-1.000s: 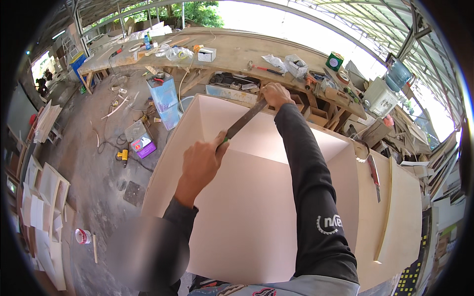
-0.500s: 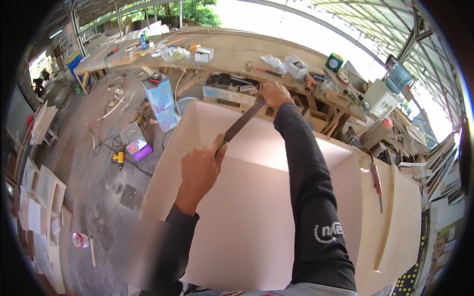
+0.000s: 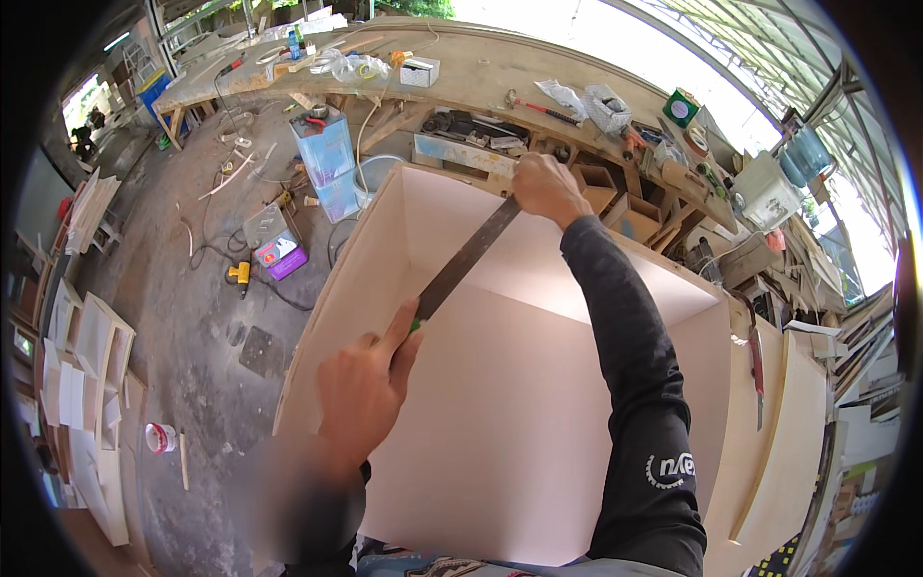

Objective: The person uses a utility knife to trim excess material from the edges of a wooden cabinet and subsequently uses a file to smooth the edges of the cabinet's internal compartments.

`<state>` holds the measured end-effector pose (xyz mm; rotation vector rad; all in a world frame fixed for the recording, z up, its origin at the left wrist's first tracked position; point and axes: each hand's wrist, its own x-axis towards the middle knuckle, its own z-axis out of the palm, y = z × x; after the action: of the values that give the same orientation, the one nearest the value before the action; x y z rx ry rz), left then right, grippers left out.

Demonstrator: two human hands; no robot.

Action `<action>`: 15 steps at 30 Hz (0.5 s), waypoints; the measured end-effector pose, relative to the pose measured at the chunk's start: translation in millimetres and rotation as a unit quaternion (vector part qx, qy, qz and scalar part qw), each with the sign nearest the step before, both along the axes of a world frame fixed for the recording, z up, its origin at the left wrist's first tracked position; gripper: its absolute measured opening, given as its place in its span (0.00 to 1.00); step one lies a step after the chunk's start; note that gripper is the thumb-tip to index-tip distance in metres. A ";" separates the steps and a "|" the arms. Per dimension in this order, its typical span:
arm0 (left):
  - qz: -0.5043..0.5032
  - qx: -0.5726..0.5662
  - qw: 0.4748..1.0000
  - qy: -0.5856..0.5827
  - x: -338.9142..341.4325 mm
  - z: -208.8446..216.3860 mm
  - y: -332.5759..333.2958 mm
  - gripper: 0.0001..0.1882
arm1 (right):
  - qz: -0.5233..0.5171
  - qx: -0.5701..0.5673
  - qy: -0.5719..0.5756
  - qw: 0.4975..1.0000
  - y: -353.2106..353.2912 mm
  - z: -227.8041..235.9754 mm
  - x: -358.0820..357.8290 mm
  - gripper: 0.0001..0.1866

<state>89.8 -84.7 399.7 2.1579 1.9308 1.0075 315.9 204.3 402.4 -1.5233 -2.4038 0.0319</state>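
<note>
A long, dark, flat metal file (image 3: 469, 258) slants across the upper part of a big open pale-pink box (image 3: 500, 413). My left hand (image 3: 365, 389) is closed around its green handle, with the index finger stretched along the near end of the blade. At the far end, my right hand (image 3: 551, 188) is closed over the file's tip, just by the box's far rim. Whether the blade touches the rim is hidden under my right hand. My right forearm reaches over the box's inside, and a blur covers part of my left forearm.
A long workbench (image 3: 481, 67) crosses the back, bearing a hammer (image 3: 546, 110) and a white basket (image 3: 606, 108). On the floor at left are a blue bin (image 3: 325, 163), a yellow drill (image 3: 239, 277) and cables. A red-handled saw (image 3: 757, 370) lies right of the box.
Both hands still hold the file. My left hand has come nearer to me with the handle, and more of the blade shows between the hands. The whole view has shifted slightly.
</note>
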 end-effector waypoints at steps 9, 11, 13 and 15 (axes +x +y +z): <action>-0.048 -0.045 0.997 -0.039 6.2 15.0 55.9 0.18 | -0.086 -0.001 0.014 0.996 53.7 5.5 34.3 0.14; -0.036 -0.047 0.997 -0.047 -11.6 6.9 20.3 0.18 | -0.053 -0.009 0.037 0.998 -1.7 9.7 3.6 0.15; -0.012 -0.089 0.995 -0.039 -16.5 9.8 -7.4 0.18 | -0.081 -0.024 0.025 0.996 -26.6 10.3 -10.4 0.14; -0.003 -0.102 0.994 -0.034 -14.0 13.4 -6.0 0.19 | -0.086 -0.036 0.023 0.995 -31.6 19.2 -13.1 0.14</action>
<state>75.8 -90.7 413.1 1.9909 1.9036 0.8303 302.8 172.7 421.7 -1.7377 -2.2491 0.1156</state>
